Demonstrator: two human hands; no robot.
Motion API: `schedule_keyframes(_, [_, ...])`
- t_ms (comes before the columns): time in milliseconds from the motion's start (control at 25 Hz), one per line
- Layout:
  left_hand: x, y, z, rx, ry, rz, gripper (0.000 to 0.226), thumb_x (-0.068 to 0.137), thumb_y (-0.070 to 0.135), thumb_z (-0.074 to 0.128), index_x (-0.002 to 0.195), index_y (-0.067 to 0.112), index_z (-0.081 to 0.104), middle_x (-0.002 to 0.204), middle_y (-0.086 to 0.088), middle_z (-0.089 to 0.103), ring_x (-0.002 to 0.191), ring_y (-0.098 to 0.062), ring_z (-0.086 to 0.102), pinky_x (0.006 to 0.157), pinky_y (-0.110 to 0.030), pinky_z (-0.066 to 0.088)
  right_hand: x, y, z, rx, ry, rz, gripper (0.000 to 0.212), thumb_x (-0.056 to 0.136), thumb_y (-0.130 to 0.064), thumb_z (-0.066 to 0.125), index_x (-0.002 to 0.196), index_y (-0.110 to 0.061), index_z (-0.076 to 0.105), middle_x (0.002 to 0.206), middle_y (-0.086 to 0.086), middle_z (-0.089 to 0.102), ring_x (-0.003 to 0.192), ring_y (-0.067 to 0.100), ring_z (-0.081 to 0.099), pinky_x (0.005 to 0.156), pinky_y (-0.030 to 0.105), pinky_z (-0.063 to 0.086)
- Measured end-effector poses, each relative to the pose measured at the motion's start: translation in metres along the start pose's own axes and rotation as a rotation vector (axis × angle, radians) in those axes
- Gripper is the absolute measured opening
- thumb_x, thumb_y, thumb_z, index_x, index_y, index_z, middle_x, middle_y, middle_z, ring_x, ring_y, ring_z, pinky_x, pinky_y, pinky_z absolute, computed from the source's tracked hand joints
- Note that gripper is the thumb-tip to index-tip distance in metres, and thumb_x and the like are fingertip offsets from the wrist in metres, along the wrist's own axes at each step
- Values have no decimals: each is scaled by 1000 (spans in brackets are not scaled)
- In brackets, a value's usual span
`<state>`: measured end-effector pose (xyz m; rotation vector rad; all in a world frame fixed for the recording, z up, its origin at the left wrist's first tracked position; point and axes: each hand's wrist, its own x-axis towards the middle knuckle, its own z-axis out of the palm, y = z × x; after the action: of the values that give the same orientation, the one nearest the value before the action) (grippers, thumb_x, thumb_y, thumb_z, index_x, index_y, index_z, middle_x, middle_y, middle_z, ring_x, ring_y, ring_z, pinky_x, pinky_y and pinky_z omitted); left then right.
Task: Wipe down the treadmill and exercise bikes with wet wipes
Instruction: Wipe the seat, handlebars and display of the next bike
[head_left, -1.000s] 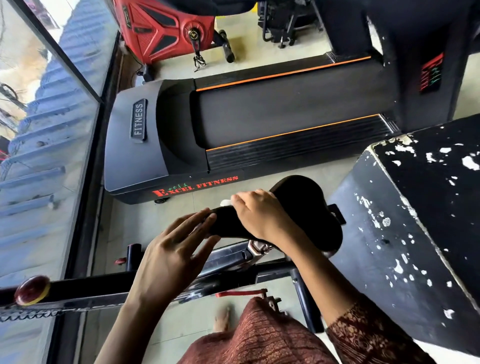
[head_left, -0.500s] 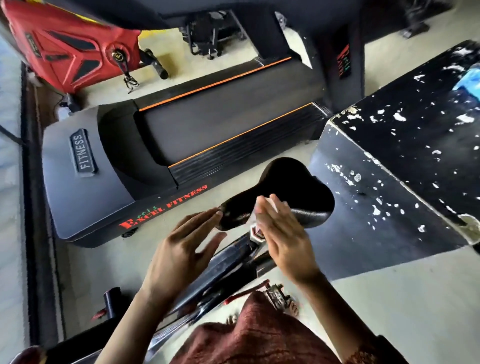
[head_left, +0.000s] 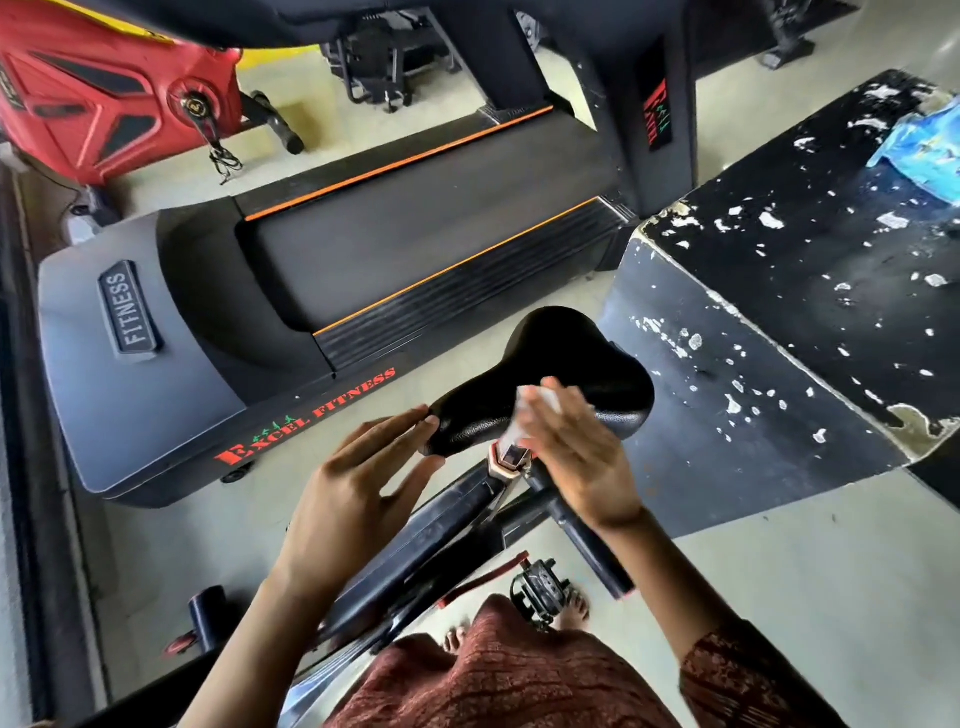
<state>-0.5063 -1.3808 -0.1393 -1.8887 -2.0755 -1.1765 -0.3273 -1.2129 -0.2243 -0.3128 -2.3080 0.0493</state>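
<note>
Pressing flat rather than clutching, the right hand (head_left: 576, 452) is holding a white wet wipe (head_left: 540, 397) against the near flank of the black textured bike saddle (head_left: 571, 364). Its fingers are lying nearly straight over the cloth. The left hand (head_left: 358, 483) is spread open and gripping nothing, with only its fingertips touching the saddle's narrow nose, apparently steadying it.

A second ago the right hand was curled over that nose. It has since slid back and is now working on the side below the wide rear, while the left hand is staying at the tip. So the wiping seems to be progressing along the saddle from front to back, with the saddle probably partly done. The rest of this bike's frame is most likely still waiting.

The long black treadmill with orange trim (head_left: 363, 249) is lying on the floor just beyond the saddle, with neither hand touching it. Whether it has been wiped cannot be told.

Most of the wipe is hiding under the palm, so its size and fold are unclear. The saddle's far side is facing away. The treadmill's console is being cut off at the top edge, and the red exercise bike (head_left: 104, 88) is showing only partly at the upper left. A crumpled blue packet (head_left: 924, 150) on the chipped black box (head_left: 779, 291) is cropped by the right edge and may be the wipes pack.
</note>
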Motion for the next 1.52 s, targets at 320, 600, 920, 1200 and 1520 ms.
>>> schedule_keyframes(320, [0, -1, 0, 33, -4, 14, 32, 86, 26, 64, 105, 3, 72, 113, -8, 68, 96, -22, 68, 85, -30, 53, 31, -41, 17, 169, 28, -96, 49, 97, -2, 42, 144, -12, 33, 154, -1, 27, 142, 27, 29, 116, 45, 25])
schedule_keyframes(600, [-2, -2, 2, 72, 16, 16, 28, 84, 22, 68, 105, 4, 73, 111, -7, 70, 91, -22, 68, 82, -30, 52, -15, 19, -8, -61, -33, 43, 55, 99, -22, 54, 148, -17, 28, 159, -3, 18, 142, 29, 28, 116, 45, 24])
schedule_keyframes(920, [-13, -15, -14, 132, 48, -67, 29, 86, 23, 64, 104, 2, 73, 109, -9, 70, 91, -24, 68, 83, -31, 52, 64, -52, 4, 66, -279, -284, 41, 95, -8, 53, 136, -11, 50, 142, 9, 49, 132, 33, 43, 113, 46, 29])
schedule_keyframes(1200, [8, 3, -3, -12, 50, -176, 37, 86, 30, 61, 111, 4, 70, 116, -5, 65, 97, -12, 63, 87, -11, 46, 97, -9, -8, 317, -476, 311, 47, 98, -41, 29, 97, -12, 66, 99, 3, 66, 98, 23, 58, 91, 32, 41])
schedule_keyframes(1520, [38, 18, 21, 23, -144, -160, 43, 88, 35, 54, 115, 5, 69, 114, -6, 69, 93, -14, 63, 79, -14, 48, 93, 12, -14, 473, -670, 283, 49, 102, -42, 26, 125, -15, 60, 131, 1, 59, 135, 16, 39, 115, 26, 19])
